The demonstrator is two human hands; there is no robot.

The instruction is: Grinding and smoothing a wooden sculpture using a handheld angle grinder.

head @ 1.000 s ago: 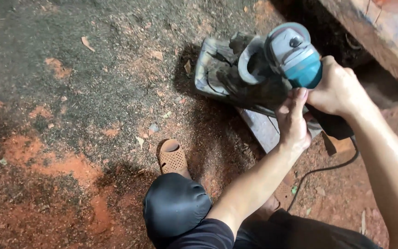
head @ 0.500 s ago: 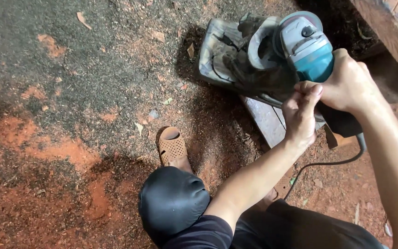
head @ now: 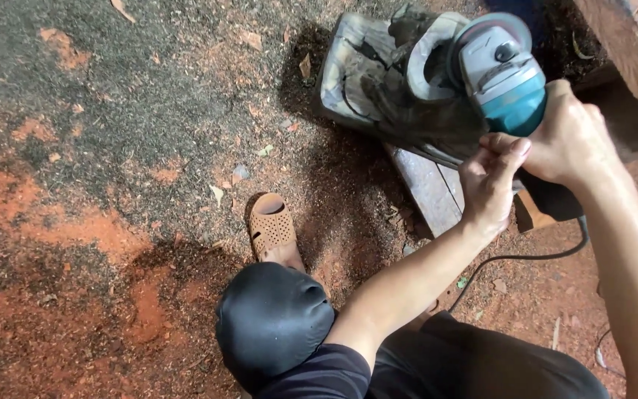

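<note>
The person crouched over ground covered with dark sawdust and patches of red-orange dust. Both hands were on an angle grinder with a teal and grey body, held in the upper right of the view. The right hand was closed around the rear part of the grinder's body, with the fingers wrapped tight. The left hand was just below it, with the fingers curled and the fingertips touching the underside of the tool near the teal part; I could not tell if it really gripped the tool or only steadied it. The head of the grinder lay against a carved wooden piece, grey and dusty, with curved cut-outs. This piece rested on a flat wooden board that lay on the ground. A black power cord ran from the back of the grinder down across the red soil. Lower in the view, a knee in black trousers was bent, and a brown perforated sandal stood in the sawdust just beyond it. A heavy timber beam crossed the upper right corner.
</note>
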